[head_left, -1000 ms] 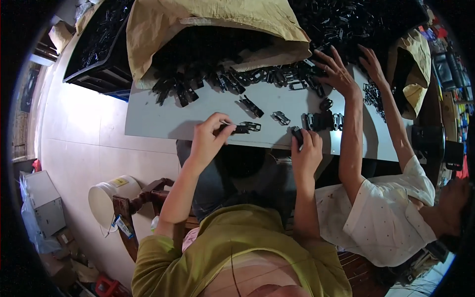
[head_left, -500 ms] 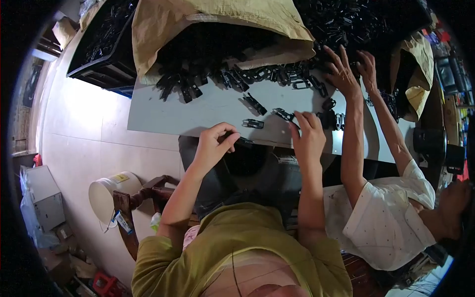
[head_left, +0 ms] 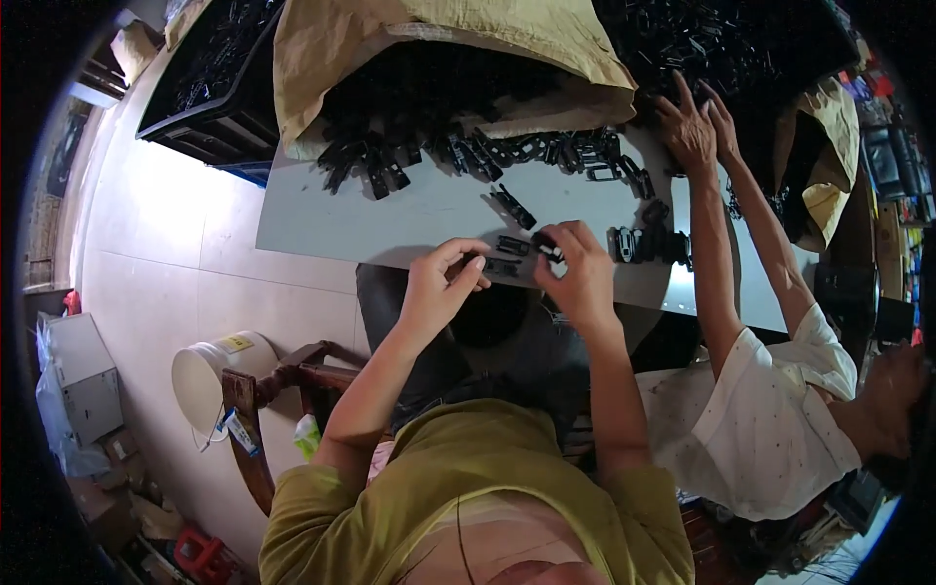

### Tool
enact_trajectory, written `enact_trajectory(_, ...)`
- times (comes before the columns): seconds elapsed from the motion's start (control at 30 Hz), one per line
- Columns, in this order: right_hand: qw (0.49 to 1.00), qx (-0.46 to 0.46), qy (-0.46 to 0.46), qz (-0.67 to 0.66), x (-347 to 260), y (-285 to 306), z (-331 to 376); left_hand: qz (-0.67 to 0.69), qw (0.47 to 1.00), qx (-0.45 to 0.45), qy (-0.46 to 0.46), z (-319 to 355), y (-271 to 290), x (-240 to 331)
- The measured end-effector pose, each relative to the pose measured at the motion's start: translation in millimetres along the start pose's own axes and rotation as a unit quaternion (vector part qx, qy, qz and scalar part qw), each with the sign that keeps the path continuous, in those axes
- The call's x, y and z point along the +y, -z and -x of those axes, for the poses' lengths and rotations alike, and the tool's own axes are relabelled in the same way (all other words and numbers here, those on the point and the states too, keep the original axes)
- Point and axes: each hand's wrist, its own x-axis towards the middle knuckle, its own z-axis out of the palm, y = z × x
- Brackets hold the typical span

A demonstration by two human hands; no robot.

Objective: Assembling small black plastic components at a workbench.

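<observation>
Close to the table's near edge, my left hand (head_left: 446, 288) pinches a slim black part (head_left: 502, 265) that sticks out to the right from its fingertips. My right hand (head_left: 582, 278), also closed, grips a black slotted part (head_left: 549, 248) between thumb and fingers, partly covered by them. Between the hands and just beyond lies a loose black part (head_left: 513, 244). A longer black part (head_left: 513, 207) rests farther up the table, tilted. What these parts are for does not show; they look like small clip-shaped pieces.
A large brown paper sack (head_left: 448, 21) spills many black parts (head_left: 375, 166) onto the grey table (head_left: 322, 219). Several assembled-looking pieces (head_left: 639, 244) stand to the right. Beside me, a co-worker's hands (head_left: 692, 136) reach into a dark heap. A white bucket (head_left: 200, 380) stands on the floor.
My right hand has lifted the black part from the table and brought it left, closer to my left hand. My left hand has shifted slightly right. The co-worker's hands have drawn closer together.
</observation>
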Motion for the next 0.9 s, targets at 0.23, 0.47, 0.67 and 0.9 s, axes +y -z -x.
enact_trajectory(0.23, 0.994, -0.044, 0.094, -0.022, -33, 1, 10, -0.062, 0.996, 0.05, -0.043, 1, -14, 1)
enact_trajectory(0.47, 0.995, 0.021, 0.058, -0.076, -36, -9, 21, -0.019, 1.0, 0.012, -0.02, 4, -17, 4)
enact_trajectory(0.67, 0.956, -0.122, -0.101, -0.249, -22, 10, 24, 0.078, 0.992, -0.099, -0.028, 8, -11, 3)
enact_trajectory(0.9, 1.0, 0.014, -0.021, 0.014, 36, 10, -35, -0.017, 0.992, 0.069, -0.1, -18, 10, -7)
